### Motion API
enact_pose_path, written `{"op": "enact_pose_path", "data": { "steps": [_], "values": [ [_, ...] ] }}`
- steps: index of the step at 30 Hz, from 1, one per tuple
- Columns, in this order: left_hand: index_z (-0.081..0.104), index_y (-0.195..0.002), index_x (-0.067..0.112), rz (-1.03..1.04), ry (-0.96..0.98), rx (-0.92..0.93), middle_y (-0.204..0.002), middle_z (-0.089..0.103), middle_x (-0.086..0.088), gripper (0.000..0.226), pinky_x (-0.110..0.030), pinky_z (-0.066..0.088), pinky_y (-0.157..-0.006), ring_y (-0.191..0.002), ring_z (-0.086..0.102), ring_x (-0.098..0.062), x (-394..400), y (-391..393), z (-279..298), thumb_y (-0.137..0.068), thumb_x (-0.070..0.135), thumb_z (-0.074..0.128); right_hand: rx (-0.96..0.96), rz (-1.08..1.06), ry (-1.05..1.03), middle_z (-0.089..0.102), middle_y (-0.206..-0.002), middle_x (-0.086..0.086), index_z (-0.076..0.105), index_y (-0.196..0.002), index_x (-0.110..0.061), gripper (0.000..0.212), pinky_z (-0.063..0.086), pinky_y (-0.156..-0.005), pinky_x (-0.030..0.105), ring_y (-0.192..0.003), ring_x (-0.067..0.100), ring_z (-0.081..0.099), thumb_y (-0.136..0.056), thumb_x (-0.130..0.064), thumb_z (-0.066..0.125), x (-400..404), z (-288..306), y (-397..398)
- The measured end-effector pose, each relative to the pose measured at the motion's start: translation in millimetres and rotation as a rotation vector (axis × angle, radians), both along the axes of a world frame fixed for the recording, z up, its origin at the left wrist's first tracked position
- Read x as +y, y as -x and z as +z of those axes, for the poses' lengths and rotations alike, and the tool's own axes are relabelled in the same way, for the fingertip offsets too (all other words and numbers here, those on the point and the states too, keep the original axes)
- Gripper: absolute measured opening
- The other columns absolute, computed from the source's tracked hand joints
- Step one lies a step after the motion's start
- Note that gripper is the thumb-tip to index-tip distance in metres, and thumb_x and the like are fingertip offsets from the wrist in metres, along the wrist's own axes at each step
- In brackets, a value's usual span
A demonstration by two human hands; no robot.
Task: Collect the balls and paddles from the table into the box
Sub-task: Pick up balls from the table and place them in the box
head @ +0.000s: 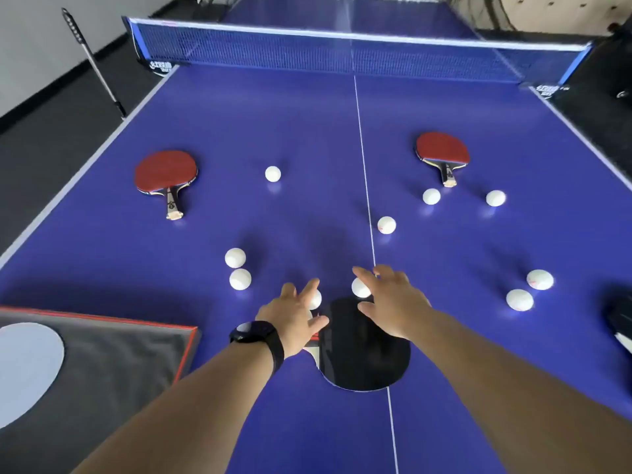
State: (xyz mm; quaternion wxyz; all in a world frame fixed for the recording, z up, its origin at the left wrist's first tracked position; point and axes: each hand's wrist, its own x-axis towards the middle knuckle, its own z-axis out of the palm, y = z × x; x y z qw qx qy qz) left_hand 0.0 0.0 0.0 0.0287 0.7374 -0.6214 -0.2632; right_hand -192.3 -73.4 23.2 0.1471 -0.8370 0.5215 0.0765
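Two balls lie just beyond the black paddle [364, 350]: the left hand [294, 323] spreads wide fingers over one ball [315, 299], the right hand [393, 302] over another ball [360, 288]. Best to close gently from above so neither rolls, then carry both to the box [102, 354] left of the paddle.

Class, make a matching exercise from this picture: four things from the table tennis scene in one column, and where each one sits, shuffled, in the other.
Things:
1. black paddle
2. box
3. net
4. watch

Places:
A. across the far end of the table
B. near left corner
C. on the left wrist
D. under the two hands

Pairs: 1-D, 2-B, 3-A, 4-C
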Motion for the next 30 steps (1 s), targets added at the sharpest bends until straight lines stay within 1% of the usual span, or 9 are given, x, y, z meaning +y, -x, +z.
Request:
{"op": "enact_pose_path", "data": {
  "steps": [4,7,9,12,15,20,24,27,30],
  "values": [
    [0.030,-0.142,0.034,-0.075,0.079,-0.030,-0.119,0.041,-0.009,0.047,-0.041,0.050,-0.075,-0.091,0.061,-0.039,-10,1,-9,-0.097,0.037,0.043,0.034,0.036,-0.031,0.040,-0.139,0.001,0.029,-0.146,-0.039,0.053,0.052,-0.085,0.041,-0.123,0.028,0.040,-0.099,-0.022,0.047,-5,-12,-12],
    [0.033,-0.137,0.034,-0.123,0.183,-0.040,-0.111,0.045,-0.007,0.039,-0.038,0.045,-0.059,-0.071,0.053,-0.034,-5,-8,-1,-0.099,0.032,0.038,0.064,0.022,0.054,0.047,-0.122,0.002,0.036,-0.139,-0.038,0.056,0.052,-0.070,0.041,-0.108,0.028,0.045,-0.093,-0.008,0.051,-8,-15,-19],
    [0.034,-0.136,0.034,-0.136,0.268,-0.099,-0.106,0.047,-0.004,0.036,-0.031,0.037,-0.050,-0.058,0.046,-0.028,3,-31,8,-0.100,0.032,0.035,0.035,-0.003,0.128,0.048,-0.118,0.003,0.039,-0.136,-0.037,0.055,0.051,-0.065,0.040,-0.104,0.028,0.047,-0.092,-0.007,0.052,-6,-10,-33],
    [0.035,-0.138,0.032,-0.177,0.325,-0.164,-0.104,0.049,-0.001,0.038,-0.028,0.032,-0.043,-0.045,0.036,-0.024,27,-90,23,-0.100,0.033,0.034,-0.130,0.039,0.150,0.050,-0.118,0.004,0.041,-0.135,-0.035,0.048,0.053,-0.069,0.041,-0.102,0.030,0.052,-0.094,-0.013,0.052,15,8,-79],
    [0.034,-0.135,0.036,-0.167,0.319,-0.166,-0.102,0.054,-0.001,0.036,-0.036,0.045,-0.050,-0.056,0.051,-0.031,58,-162,38,-0.099,0.036,0.038,-0.286,0.204,0.108,0.050,-0.112,0.004,0.043,-0.135,-0.034,0.043,0.053,-0.070,0.043,-0.094,0.030,0.055,-0.095,-0.019,0.052,51,18,-144],
    [0.037,-0.132,0.034,-0.075,0.208,-0.223,-0.105,0.058,0.002,0.035,-0.033,0.043,-0.058,-0.079,0.066,-0.030,113,-243,44,-0.098,0.040,0.038,-0.381,0.442,0.061,0.051,-0.101,0.003,0.045,-0.131,-0.030,0.038,0.048,-0.054,0.038,-0.079,0.025,0.050,-0.095,-0.019,0.051,106,19,-241],
    [0.038,-0.119,0.033,0.137,0.163,-0.135,-0.099,0.061,0.004,0.025,-0.034,0.046,-0.060,-0.083,0.067,-0.026,135,-254,32,-0.096,0.042,0.039,-0.313,0.514,0.057,0.051,-0.093,0.002,0.048,-0.125,-0.028,0.048,0.039,-0.045,0.033,-0.076,0.024,0.051,-0.084,-0.010,0.063,137,-4,-276],
    [0.038,-0.109,0.029,0.331,0.170,-0.003,-0.091,0.065,0.003,0.017,-0.035,0.049,-0.064,-0.085,0.067,-0.027,141,-243,25,-0.094,0.037,0.042,-0.278,0.509,0.122,0.050,-0.084,0.000,0.055,-0.108,-0.024,0.045,0.027,-0.038,0.025,-0.070,0.022,0.051,-0.071,-0.005,0.072,144,-13,-284],
    [0.038,-0.108,0.028,0.389,0.144,0.113,-0.086,0.067,0.003,0.016,-0.036,0.051,-0.065,-0.082,0.069,-0.024,150,-230,16,-0.094,0.034,0.043,-0.242,0.508,0.173,0.050,-0.086,0.000,0.058,-0.097,-0.022,0.037,0.026,-0.037,0.023,-0.072,0.021,0.051,-0.067,-0.004,0.073,146,-16,-285]
  ]
}}
